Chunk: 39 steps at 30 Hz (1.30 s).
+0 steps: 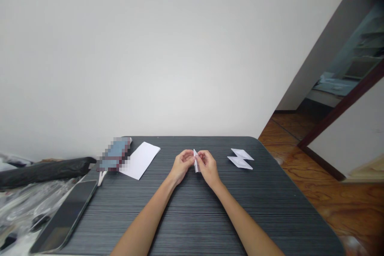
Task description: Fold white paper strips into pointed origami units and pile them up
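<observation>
Over the middle of the table, my left hand point(182, 165) and my right hand point(208, 167) hold a small folded piece of white paper point(197, 165) between them. Both sets of fingers are closed on it, pinching near its upper part, and its lower end shows below the fingertips. To the right of my right hand lie two folded white paper pieces point(240, 162), pointed at their ends and one just behind the other. Left of my left hand rests flat white paper point(143, 161).
A dark striped table point(192, 216) stands against a white wall. At its left are a blurred-out blue item point(114, 154), a dark-screened phone or tablet point(67, 216) and a white cable point(101, 177). Clear plastic wrapping point(39, 200) and a black rolled bundle point(45, 171) lie beyond the left edge.
</observation>
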### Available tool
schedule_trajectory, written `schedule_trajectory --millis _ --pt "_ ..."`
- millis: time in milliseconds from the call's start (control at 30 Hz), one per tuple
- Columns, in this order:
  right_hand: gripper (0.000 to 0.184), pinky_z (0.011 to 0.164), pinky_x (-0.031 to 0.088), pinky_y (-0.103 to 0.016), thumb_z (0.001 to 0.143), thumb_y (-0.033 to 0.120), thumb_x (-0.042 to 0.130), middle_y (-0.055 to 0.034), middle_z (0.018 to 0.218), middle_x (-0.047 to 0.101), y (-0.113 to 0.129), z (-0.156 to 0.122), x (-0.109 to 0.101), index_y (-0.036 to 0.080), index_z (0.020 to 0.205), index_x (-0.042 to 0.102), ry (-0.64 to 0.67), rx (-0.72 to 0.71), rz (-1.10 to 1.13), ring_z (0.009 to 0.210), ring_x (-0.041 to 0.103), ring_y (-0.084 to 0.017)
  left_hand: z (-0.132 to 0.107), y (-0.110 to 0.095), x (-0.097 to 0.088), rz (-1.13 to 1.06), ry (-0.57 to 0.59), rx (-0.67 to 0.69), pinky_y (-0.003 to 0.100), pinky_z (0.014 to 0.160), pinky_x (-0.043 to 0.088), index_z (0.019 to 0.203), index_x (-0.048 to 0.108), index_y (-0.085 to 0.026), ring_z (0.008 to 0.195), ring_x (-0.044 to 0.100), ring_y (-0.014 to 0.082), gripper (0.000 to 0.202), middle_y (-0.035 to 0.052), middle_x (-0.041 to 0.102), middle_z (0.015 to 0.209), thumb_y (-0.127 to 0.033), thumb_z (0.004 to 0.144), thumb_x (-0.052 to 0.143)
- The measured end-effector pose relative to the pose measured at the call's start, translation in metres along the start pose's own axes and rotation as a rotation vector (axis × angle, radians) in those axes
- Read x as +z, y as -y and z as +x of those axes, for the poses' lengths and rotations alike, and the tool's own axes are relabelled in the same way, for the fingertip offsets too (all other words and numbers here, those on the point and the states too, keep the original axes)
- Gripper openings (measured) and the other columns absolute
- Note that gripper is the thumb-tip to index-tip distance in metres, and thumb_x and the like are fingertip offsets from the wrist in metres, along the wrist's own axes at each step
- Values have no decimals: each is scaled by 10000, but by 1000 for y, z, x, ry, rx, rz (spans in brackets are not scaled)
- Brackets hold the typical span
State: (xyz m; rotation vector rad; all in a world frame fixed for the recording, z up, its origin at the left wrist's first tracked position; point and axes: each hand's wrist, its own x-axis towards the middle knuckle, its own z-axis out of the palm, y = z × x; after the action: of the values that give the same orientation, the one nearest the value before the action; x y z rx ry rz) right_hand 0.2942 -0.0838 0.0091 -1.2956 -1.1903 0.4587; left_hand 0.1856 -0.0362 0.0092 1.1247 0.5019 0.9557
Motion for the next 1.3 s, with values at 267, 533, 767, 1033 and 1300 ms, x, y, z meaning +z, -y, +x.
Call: schedule_trajectory --millis 267,533,767,1033,1300 --pt "90 472 359 -197 693 216 497 39 561 505 -16 7 -14 175 771 512 301 115 0 481 459 -91 0 -2 -15 762 83 178 246 656 407 896 510 -168 702 508 120 207 19 515 803 -175 692 542" --pt "123 616 386 -240 718 137 463 -11 675 521 -28 6 -16 164 719 582 317 -102 -406 626 485 -118 -12 -12 -17 1413 470 375 407 906 258 989 550 -189 1045 417 217 261 84 467 1124 -276 748 505" --pt "167 753 387 -294 770 155 440 -55 858 537 -19 9 -30 163 770 607 423 -198 -426 818 498 -144 -12 -17 -12 1539 522 469 365 867 318 1027 529 -146 988 461 220 302 122 515 1068 -312 795 428" --pt "277 894 296 -378 741 255 531 -54 1078 531 -4 6 -51 248 1016 566 713 -256 -458 1036 441 -188 -11 -19 -12 1444 519 518 369 853 327 994 551 -154 965 488 213 289 116 558 989 -300 833 361" --pt "236 836 357 -347 775 149 455 -62 968 576 -2 3 -38 200 968 580 611 -399 -565 956 484 -170 -6 -7 -20 1308 471 488 374 870 331 984 548 -159 1003 490 210 259 112 573 1002 -291 827 390"
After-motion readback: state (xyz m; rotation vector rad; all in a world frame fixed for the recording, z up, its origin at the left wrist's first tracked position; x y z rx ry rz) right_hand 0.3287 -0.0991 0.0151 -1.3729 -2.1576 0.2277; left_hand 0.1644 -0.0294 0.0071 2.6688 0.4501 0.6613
